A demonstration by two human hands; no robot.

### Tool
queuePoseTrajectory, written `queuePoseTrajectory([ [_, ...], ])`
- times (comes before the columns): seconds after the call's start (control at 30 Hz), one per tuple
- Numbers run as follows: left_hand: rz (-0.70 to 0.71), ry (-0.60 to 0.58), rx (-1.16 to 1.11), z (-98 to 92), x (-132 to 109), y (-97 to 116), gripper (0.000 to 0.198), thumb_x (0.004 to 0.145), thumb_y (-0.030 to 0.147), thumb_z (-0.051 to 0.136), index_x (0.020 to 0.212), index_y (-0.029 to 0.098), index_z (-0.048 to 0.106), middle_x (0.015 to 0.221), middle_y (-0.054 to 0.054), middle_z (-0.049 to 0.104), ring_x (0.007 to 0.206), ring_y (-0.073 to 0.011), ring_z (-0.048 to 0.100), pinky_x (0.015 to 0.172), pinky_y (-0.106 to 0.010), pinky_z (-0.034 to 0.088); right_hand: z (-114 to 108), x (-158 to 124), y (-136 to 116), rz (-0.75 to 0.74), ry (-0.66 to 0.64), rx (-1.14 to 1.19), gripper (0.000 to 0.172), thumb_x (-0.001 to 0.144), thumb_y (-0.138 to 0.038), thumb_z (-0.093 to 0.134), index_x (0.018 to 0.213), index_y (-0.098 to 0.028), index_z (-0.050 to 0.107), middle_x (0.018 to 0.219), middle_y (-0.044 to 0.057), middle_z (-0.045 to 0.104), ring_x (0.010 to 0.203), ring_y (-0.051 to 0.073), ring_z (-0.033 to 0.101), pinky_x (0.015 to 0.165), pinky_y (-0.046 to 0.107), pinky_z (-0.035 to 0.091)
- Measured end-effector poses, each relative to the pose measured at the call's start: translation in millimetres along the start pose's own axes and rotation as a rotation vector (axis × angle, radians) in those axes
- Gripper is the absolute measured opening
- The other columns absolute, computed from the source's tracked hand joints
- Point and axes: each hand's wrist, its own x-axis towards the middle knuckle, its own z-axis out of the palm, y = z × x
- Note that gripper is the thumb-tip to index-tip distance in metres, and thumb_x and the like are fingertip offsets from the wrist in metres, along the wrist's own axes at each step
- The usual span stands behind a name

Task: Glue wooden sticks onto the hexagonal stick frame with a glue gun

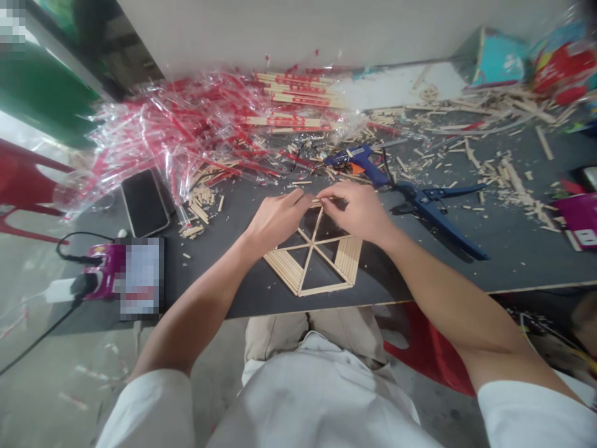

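A hexagonal frame of thin wooden sticks (312, 261) lies flat on the dark grey tabletop (224, 292), with spokes meeting at its centre and rows of sticks filling some sides. My left hand (277, 219) and my right hand (354, 211) are over its far edge. Their fingertips meet on a short wooden stick (317, 203) at the far corner. The hands hide that part of the frame. A blue hot glue gun (357, 163) lies just beyond my right hand.
Blue-handled cutters (438, 214) lie to the right, and a black phone (144, 202) to the left. Red-printed plastic wrappers (186, 130) and bundled wooden sticks (293, 99) pile up at the back. Wood scraps litter the table. A magenta device (109, 274) has cables running off the near edge.
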Motion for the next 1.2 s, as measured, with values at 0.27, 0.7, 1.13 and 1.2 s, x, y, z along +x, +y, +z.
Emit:
queuePoseTrajectory([
  [0.27, -0.017, 0.054, -0.032, -0.1, -0.3, -2.4, 0.031, 0.111, 0.022, 0.041, 0.112, 0.019, 0.071, 0.100, -0.009, 0.073, 0.071, -0.0156, 0.065, 0.057, -0.029, 0.038, 0.5, 0.4, -2.4, -0.045, 0.044, -0.033, 0.026, 0.097, -0.026, 0.056, 0.098, -0.022, 0.081, 0.094, 0.009, 0.082, 0.085, 0.026, 0.071, 0.086, 0.041, 0.052],
  [0.7, -0.017, 0.039, -0.084, 2.0, -0.9, -2.2, 0.033, 0.110, 0.022, 0.039, 0.118, 0.019, 0.071, 0.101, -0.009, 0.072, 0.071, -0.0163, 0.065, 0.060, -0.029, 0.042, 1.0, 0.0, 0.0, -0.084, 0.069, -0.093, 0.027, 0.097, -0.025, 0.057, 0.098, -0.024, 0.084, 0.099, 0.008, 0.084, 0.091, 0.027, 0.074, 0.093, 0.044, 0.051],
  [1.13, -0.015, 0.041, -0.082, 3.2, -1.9, -0.9, 0.032, 0.110, 0.022, 0.040, 0.120, 0.020, 0.070, 0.099, -0.008, 0.071, 0.070, -0.0162, 0.064, 0.059, -0.030, 0.041, -0.2, -0.8, 2.1, -0.093, 0.044, -0.125, 0.026, 0.094, -0.023, 0.058, 0.096, -0.027, 0.084, 0.099, 0.005, 0.084, 0.093, 0.027, 0.075, 0.092, 0.043, 0.051],
  [1.2, -0.012, 0.039, -0.063, 1.8, -1.7, -0.4, 0.032, 0.111, 0.022, 0.039, 0.120, 0.019, 0.070, 0.098, -0.009, 0.071, 0.070, -0.0164, 0.064, 0.059, -0.030, 0.040, 0.5, -0.8, 1.9, -0.098, 0.052, -0.130, 0.027, 0.094, -0.023, 0.058, 0.097, -0.026, 0.084, 0.099, 0.005, 0.084, 0.093, 0.027, 0.075, 0.092, 0.043, 0.050],
])
